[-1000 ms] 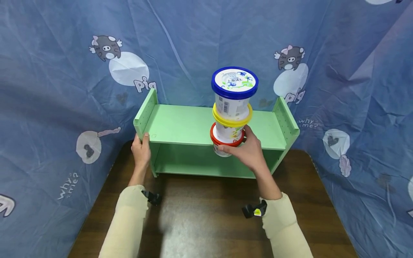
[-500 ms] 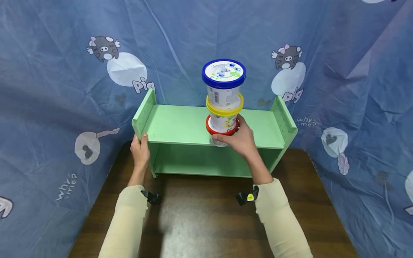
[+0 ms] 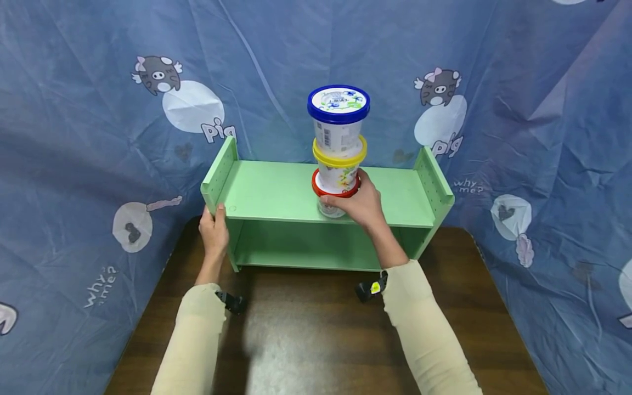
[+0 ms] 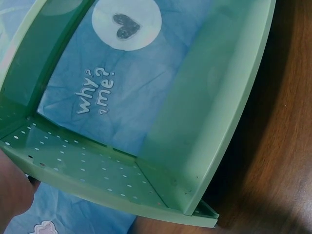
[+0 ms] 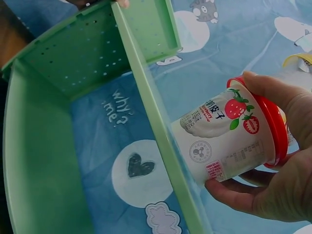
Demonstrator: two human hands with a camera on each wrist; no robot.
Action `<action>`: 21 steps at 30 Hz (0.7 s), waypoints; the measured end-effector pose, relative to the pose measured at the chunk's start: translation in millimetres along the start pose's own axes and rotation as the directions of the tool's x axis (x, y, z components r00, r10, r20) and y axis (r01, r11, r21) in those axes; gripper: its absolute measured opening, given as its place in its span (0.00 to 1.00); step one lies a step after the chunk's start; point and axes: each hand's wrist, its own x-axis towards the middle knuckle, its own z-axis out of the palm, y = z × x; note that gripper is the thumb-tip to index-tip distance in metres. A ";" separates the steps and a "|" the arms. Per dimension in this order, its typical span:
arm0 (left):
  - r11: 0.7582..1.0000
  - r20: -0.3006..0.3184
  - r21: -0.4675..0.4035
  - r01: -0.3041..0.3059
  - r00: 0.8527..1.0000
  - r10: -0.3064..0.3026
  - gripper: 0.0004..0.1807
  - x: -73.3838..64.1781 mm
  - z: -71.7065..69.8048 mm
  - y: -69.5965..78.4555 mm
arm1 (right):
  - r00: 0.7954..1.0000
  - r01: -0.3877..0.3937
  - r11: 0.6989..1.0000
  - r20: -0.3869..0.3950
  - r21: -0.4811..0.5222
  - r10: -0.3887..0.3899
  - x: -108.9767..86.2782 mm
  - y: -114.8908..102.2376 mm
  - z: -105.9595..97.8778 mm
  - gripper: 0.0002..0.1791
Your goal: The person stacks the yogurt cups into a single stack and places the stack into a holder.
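My right hand point(image 3: 364, 203) grips the lowest of three stacked yogurt tubs, fingers and thumb around its red lid and side. Strawberries are printed on this red-lidded tub point(image 5: 229, 136), and its base is close over the top board's front edge. On it stands a yellow-lidded tub point(image 3: 339, 174), topped by a blue-lidded tub point(image 3: 338, 134); the stack is roughly upright. My left hand point(image 3: 214, 233) holds the left end of the green two-tier shelf point(image 3: 274, 189), its thumb near the front corner of the top board.
The shelf stands at the back of a brown wooden table point(image 3: 306, 329). Raised side panels point(image 3: 434, 181) bound both ends of the top board. A blue printed cloth point(image 3: 296, 55) hangs behind and around the table.
My right hand has carried the stack of tubs away from me and slightly left, farther over the top board. My left hand has stayed on the shelf's left end.
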 end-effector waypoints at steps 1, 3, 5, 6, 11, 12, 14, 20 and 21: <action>1.000 0.000 0.000 0.000 1.000 0.000 0.23 -0.1 -0.1 -0.2 | 1.000 0.001 1.000 0.001 0.002 -0.001 0.9 0.3 1.1 0.53; 1.000 0.000 0.003 0.001 1.000 -0.001 0.23 0.1 -0.2 -0.8 | 1.000 0.003 1.000 0.004 0.004 -0.003 2.6 1.0 3.5 0.53; 1.000 -0.001 0.006 0.002 1.000 -0.002 0.23 0.2 -0.3 -1.3 | 1.000 0.005 1.000 0.006 0.003 -0.005 4.2 1.5 5.9 0.52; 1.000 -0.001 0.009 0.002 1.000 -0.002 0.23 0.3 -0.3 -1.6 | 1.000 0.003 1.000 0.007 0.001 -0.003 5.0 1.9 6.9 0.52; 1.000 0.003 0.008 0.004 1.000 -0.004 0.23 0.1 -0.2 -2.3 | 1.000 -0.011 1.000 0.011 -0.008 0.011 8.7 2.5 9.6 0.52; 1.000 0.002 0.008 0.003 1.000 -0.004 0.23 0.0 -0.2 -2.3 | 1.000 -0.014 1.000 0.012 -0.008 0.014 9.2 2.4 9.8 0.52; 1.000 0.005 0.004 0.005 1.000 -0.005 0.23 -0.2 -0.2 -2.0 | 1.000 -0.019 1.000 0.016 -0.005 0.019 10.2 2.0 10.1 0.52; 1.000 0.002 -0.003 -0.004 1.000 0.004 0.23 -0.4 -0.4 -0.9 | 0.999 -0.031 0.999 0.028 0.018 0.030 12.9 1.2 11.5 0.52; 1.000 0.003 -0.004 -0.006 1.000 0.006 0.23 -0.2 -0.5 -0.9 | 0.999 -0.033 0.999 0.030 0.020 0.032 13.5 1.3 11.7 0.52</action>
